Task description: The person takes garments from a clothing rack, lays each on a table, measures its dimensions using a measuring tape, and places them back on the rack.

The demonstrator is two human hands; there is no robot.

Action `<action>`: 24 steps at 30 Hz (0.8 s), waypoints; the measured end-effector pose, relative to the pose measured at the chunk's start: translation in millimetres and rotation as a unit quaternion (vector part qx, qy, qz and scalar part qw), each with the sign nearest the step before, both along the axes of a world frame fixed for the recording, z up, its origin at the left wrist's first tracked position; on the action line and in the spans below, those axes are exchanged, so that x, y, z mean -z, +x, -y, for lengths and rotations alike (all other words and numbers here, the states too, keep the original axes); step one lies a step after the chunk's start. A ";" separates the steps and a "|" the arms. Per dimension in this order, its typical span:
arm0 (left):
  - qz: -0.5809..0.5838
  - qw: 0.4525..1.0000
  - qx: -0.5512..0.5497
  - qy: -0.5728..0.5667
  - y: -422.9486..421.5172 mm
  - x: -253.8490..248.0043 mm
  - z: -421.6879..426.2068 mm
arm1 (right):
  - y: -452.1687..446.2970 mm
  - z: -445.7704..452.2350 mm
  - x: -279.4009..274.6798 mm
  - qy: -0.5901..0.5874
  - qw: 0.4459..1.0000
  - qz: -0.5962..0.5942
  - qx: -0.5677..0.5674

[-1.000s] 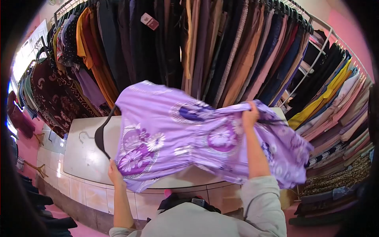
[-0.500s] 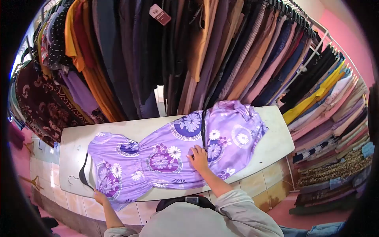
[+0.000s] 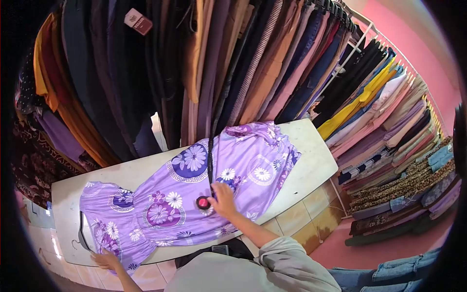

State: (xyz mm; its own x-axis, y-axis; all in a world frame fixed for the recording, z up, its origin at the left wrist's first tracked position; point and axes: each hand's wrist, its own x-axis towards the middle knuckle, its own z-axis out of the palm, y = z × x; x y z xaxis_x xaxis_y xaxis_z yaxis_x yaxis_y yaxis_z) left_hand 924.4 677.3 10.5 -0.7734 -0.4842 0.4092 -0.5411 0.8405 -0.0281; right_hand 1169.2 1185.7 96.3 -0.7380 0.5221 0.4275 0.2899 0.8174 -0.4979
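A purple floral dress lies spread out on a white board. A dark narrow strap runs across the skirt to my right hand. Beside the thumb, a small round black object with a red centre shows; its kind is unclear, and my right hand appears closed on its edge. At the left end, my left hand has its fingers stretched out by the dress's edge, near the lower end of a black hanger. Part of the hanger is hidden under the dress.
Trousers and other garments hang close behind the board. A second rack of clothes stands on the right. Folded jeans lie at the lower right. Tiled floor shows below the board.
The view has shifted to the right. My left hand has loosened from the hanger's end, its fingers now extended. The round black object has come into view beside my right thumb.
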 end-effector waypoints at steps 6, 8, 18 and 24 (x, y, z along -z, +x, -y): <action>0.036 0.945 0.323 0.022 118.0 -50.5 -152.5 | 103.1 -162.2 19.3 0.045 0.947 -0.035 0.315; 0.112 0.933 0.341 0.036 131.5 -56.8 -179.2 | 127.6 -211.5 16.9 0.024 0.891 0.013 0.452; 0.287 0.902 0.260 0.192 123.8 -48.1 -184.2 | 227.0 -304.9 42.2 -0.166 0.799 -0.101 0.569; 0.269 0.906 0.275 0.176 118.5 -36.8 -177.2 | 381.5 -219.7 69.8 -0.215 0.717 -0.130 0.651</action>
State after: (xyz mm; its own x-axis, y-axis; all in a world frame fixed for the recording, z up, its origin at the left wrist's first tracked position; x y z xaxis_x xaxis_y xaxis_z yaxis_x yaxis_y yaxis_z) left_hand 1042.9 854.5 47.2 -0.9789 0.0082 -0.2042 -0.0249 0.9869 0.1591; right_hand 1550.7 1405.4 26.5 0.5684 0.8209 0.0547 0.5191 -0.3062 -0.7980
